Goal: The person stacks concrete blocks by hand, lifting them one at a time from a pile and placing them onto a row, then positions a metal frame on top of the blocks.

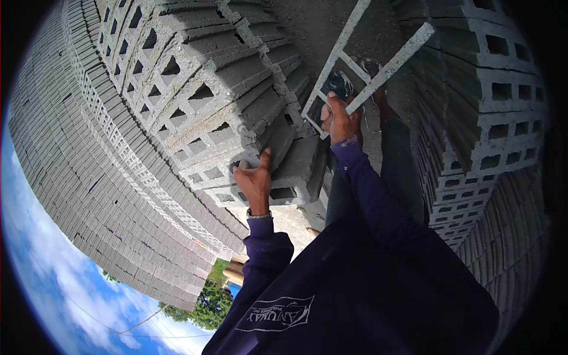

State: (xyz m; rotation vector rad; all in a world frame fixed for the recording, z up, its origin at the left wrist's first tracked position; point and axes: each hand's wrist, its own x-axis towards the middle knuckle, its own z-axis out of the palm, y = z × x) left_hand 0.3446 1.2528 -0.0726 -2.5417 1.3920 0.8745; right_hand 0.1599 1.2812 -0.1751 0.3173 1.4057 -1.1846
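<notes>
My left hand point(254, 182), with a watch at the wrist, is on the end of a stack of grey concrete hollow blocks. Its fingers curl at a hole in a concrete hollow block point(276, 142), and the thumb lies along that block's side. A neighbouring block point(299, 160) is just to its right. My right hand point(344, 121) is wrapped round a cement-crusted metal frame point(393, 65) with two long bars and short crosspieces. The frame's lower end is close to the stack's right side. Part of the grip is hidden behind the right hand.
A long stacked wall of hollow blocks point(177, 77) rises on the left, and another block stack point(500, 127) stands at the right. My shoes point(340, 84) are on the dusty ground between them. Trees point(204, 305) and sky show at the lower left.
</notes>
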